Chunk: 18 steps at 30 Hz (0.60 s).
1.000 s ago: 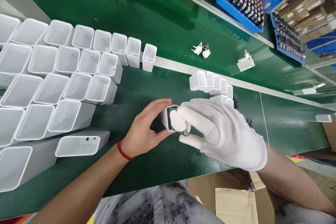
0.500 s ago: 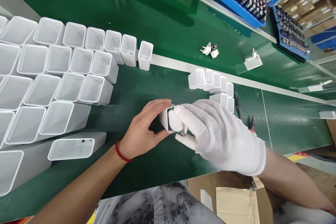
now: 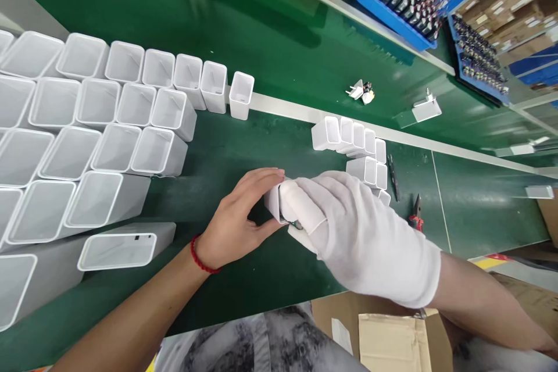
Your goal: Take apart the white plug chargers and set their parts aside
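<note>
A small white plastic housing (image 3: 272,202) lies in my left hand (image 3: 239,209), which is bare and wears a red cord at the wrist. Its fingers and thumb grip the housing from both sides. My right hand (image 3: 349,232), in a white cloth glove, is closed over the housing's open end. Between the gloved fingers a sliver of a green circuit board (image 3: 297,224) shows at the opening. The gloved fingers hide most of that board, so how deep it sits cannot be seen.
Rows of open white housings (image 3: 98,102) fill the bench's left side. A smaller group (image 3: 326,133) stands right of centre, near black tweezers (image 3: 394,177) and red-handled pliers (image 3: 416,215). Blue trays (image 3: 392,11) of wired parts sit above; a cardboard box (image 3: 392,340) is below.
My gloved fingers have moved further over the housing's opening, covering the round white part and board edge that showed before. My left hand keeps its hold.
</note>
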Motion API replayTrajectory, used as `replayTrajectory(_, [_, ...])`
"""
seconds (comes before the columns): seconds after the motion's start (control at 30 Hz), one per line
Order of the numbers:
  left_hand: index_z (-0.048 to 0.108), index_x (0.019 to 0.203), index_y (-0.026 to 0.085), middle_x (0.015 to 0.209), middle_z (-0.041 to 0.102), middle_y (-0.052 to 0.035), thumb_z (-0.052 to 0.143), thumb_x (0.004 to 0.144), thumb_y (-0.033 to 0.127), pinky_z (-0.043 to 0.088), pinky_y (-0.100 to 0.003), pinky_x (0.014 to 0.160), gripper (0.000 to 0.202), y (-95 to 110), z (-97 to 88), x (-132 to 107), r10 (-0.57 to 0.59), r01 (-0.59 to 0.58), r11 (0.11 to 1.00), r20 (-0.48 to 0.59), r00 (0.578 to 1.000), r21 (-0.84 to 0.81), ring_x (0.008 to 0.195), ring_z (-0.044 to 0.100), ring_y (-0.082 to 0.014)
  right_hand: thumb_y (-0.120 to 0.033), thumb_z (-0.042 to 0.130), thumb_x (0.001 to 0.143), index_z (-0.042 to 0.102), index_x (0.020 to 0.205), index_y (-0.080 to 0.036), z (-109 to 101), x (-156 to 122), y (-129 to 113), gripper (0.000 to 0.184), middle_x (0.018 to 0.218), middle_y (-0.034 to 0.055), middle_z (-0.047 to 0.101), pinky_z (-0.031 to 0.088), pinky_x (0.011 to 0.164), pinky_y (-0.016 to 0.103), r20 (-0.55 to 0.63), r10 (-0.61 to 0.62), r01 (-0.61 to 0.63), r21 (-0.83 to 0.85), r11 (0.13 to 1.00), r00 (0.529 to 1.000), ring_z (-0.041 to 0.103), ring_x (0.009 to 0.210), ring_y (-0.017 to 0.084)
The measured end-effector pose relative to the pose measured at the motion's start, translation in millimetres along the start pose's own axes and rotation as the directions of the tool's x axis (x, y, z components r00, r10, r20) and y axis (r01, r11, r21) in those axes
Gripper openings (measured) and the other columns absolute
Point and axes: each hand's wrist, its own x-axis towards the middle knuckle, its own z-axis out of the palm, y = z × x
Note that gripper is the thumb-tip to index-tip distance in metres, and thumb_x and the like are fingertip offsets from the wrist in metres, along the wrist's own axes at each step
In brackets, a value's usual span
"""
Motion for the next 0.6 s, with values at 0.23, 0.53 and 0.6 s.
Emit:
replayTrajectory(0.23, [0.051,0.123,0.023,0.122,0.06,-0.0091,0.07,0.077,0.018,0.053,-0.039,0.095,0.05,3,1.7,-3,-0.115,0.115,0.98,0.006,0.993,-0.165,0.113,0.059,-0.0259,-0.028,0.048,0.092,0.06,0.11,-0.012,6,5,-1,0.026,0.098,0.0119,0.066,0.051,0.079,0.042,0.014,-0.012,0.01,0.14,0.99,1.0,0.062,0.085,0.024])
replayTrajectory(0.53, [0.047,0.12,0.027,0.114,0.055,-0.0062,0.075,0.076,0.025,0.055,-0.032,0.08,0.052,4,-1.2,-1,-0.437,0.468,0.464,0.265,0.859,-0.752,0.099,0.06,-0.0213,-0.024,0.06,0.087,0.042,0.138,-0.001,69,-32,222,0.059,0.136,0.0282,0.045,0.043,0.101,0.047,-0.057,0.931,-0.93,0.05,0.364,0.361,0.054,0.119,0.034])
replayTrajectory(0.6, [0.049,0.12,0.026,0.113,0.055,-0.0064,0.073,0.078,0.03,0.053,-0.033,0.082,0.049,4,-3.7,-1,-0.428,0.45,0.408,0.269,0.863,-0.794,0.1,0.057,-0.0218,-0.018,0.068,0.081,0.044,0.136,-0.002,85,-37,254,0.062,0.137,0.0277,0.044,0.046,0.098,0.047,0.017,0.941,-0.941,0.022,0.338,0.339,0.053,0.121,0.035])
